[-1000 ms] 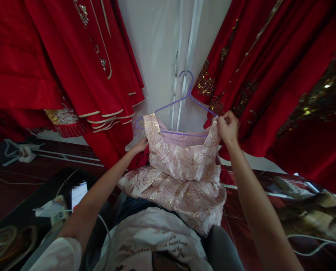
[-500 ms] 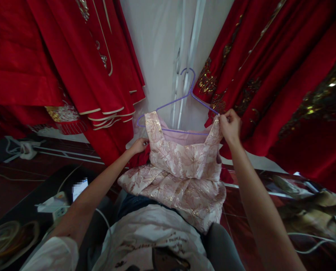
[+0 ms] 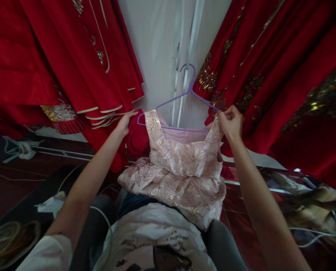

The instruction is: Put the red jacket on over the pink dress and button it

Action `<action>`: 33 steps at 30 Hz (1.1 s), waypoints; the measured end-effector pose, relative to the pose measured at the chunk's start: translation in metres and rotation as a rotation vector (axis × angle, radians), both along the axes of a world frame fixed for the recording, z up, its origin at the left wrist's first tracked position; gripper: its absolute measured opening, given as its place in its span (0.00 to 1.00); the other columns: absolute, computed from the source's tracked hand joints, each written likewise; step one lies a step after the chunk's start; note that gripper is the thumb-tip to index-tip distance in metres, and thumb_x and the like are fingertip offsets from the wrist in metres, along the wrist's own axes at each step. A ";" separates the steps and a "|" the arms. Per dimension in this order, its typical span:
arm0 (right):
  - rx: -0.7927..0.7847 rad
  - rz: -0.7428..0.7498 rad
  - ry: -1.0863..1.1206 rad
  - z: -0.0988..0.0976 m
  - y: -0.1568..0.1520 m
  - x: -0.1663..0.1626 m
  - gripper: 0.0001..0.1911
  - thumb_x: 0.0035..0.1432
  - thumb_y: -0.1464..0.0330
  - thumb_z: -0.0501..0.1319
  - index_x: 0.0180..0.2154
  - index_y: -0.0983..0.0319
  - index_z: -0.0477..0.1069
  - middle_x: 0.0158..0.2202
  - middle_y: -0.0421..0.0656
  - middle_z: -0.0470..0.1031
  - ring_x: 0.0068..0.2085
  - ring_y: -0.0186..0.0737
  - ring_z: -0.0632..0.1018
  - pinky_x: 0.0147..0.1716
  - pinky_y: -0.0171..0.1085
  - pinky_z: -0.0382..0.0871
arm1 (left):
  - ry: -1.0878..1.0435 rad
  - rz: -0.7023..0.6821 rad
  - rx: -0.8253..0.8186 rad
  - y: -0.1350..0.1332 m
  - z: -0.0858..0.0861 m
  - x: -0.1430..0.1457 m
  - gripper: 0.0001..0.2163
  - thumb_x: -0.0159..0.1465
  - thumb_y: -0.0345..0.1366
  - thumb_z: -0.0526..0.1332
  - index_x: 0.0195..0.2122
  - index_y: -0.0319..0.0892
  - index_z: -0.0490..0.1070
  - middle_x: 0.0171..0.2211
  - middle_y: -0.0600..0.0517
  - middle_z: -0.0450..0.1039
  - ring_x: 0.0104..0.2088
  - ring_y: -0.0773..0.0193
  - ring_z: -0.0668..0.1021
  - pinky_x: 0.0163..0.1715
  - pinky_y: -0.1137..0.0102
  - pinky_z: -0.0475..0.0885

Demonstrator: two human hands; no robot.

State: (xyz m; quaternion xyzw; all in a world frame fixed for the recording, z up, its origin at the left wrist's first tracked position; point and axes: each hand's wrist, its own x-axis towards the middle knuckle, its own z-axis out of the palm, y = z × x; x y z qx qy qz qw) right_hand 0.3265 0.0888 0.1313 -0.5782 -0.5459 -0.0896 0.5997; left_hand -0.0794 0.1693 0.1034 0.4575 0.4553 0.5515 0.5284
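A small pink and gold brocade dress [image 3: 182, 169] hangs on a purple wire hanger [image 3: 172, 101] in front of me, its skirt resting on my lap. My right hand [image 3: 230, 122] is closed in a pinch on the dress's right shoulder strap at the hanger's right end. My left hand [image 3: 124, 122] is raised beside the hanger's left end, fingers stretched out toward it and lying against red cloth [image 3: 136, 137]; it holds nothing. The left strap of the dress sits over the hanger's bar.
Red embroidered garments hang at the left [image 3: 58, 56] and at the right [image 3: 269, 67], with a white wall [image 3: 156, 49] between them. Cables and a white power strip [image 3: 51, 205] lie on the dark floor at the lower left. A patterned cloth [image 3: 306, 210] lies at the lower right.
My left hand has risen from beside the dress's bodice up to the hanger's left end and its fingers have opened. My right hand has kept its pinch on the right strap.
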 end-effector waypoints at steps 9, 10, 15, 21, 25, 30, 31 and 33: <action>-0.019 -0.068 -0.105 0.009 -0.022 -0.008 0.12 0.52 0.60 0.64 0.25 0.58 0.63 0.22 0.38 0.62 0.29 0.39 0.68 0.37 0.41 0.63 | 0.488 0.407 0.632 -0.022 0.070 0.006 0.11 0.58 0.40 0.66 0.26 0.36 0.72 0.23 0.54 0.67 0.39 0.61 0.75 0.42 0.71 0.69; -0.022 -0.083 -0.132 0.012 -0.027 -0.010 0.13 0.52 0.60 0.63 0.25 0.58 0.62 0.23 0.38 0.62 0.30 0.40 0.69 0.38 0.42 0.63 | 0.522 0.413 0.672 -0.027 0.074 0.013 0.12 0.59 0.40 0.65 0.26 0.36 0.71 0.22 0.54 0.65 0.38 0.61 0.75 0.42 0.71 0.69; -0.014 -0.168 -0.243 0.025 -0.046 -0.021 0.14 0.54 0.59 0.62 0.26 0.58 0.61 0.25 0.39 0.64 0.34 0.44 0.71 0.44 0.46 0.62 | 0.508 0.342 0.812 -0.049 0.089 0.059 0.14 0.61 0.41 0.64 0.23 0.38 0.71 0.18 0.56 0.60 0.31 0.64 0.74 0.34 0.73 0.69; -0.042 -0.204 -0.292 0.026 -0.055 -0.028 0.13 0.56 0.57 0.59 0.27 0.58 0.61 0.24 0.40 0.66 0.33 0.45 0.72 0.42 0.45 0.63 | 0.456 0.092 0.932 -0.099 0.076 0.122 0.13 0.66 0.43 0.58 0.33 0.41 0.78 0.26 0.55 0.76 0.31 0.65 0.77 0.31 0.73 0.70; -0.093 -0.168 -0.275 0.019 -0.053 -0.025 0.15 0.57 0.55 0.59 0.28 0.58 0.61 0.24 0.40 0.66 0.30 0.43 0.71 0.37 0.41 0.62 | 0.581 -0.130 0.935 -0.116 0.025 0.134 0.11 0.66 0.38 0.59 0.43 0.42 0.79 0.37 0.50 0.81 0.34 0.64 0.79 0.35 0.72 0.72; -0.289 0.056 -0.238 0.028 -0.021 0.005 0.24 0.63 0.51 0.50 0.22 0.59 0.61 0.19 0.40 0.63 0.25 0.38 0.69 0.28 0.37 0.60 | 0.803 -0.175 0.930 -0.104 -0.012 0.104 0.11 0.66 0.32 0.57 0.45 0.42 0.78 0.34 0.49 0.79 0.30 0.67 0.77 0.31 0.73 0.70; -0.401 0.134 -0.228 0.034 -0.010 0.013 0.25 0.63 0.50 0.50 0.20 0.59 0.61 0.18 0.40 0.62 0.24 0.37 0.68 0.27 0.36 0.60 | 0.803 -0.169 0.929 -0.102 -0.011 0.098 0.11 0.66 0.33 0.57 0.43 0.42 0.78 0.33 0.50 0.79 0.30 0.67 0.77 0.31 0.73 0.69; -0.789 0.297 -0.198 0.047 0.013 0.024 0.25 0.56 0.50 0.58 0.18 0.60 0.64 0.17 0.41 0.64 0.22 0.37 0.68 0.25 0.37 0.61 | 0.780 -0.176 0.929 -0.100 -0.006 0.090 0.10 0.66 0.36 0.58 0.39 0.40 0.79 0.31 0.50 0.78 0.29 0.67 0.76 0.30 0.73 0.68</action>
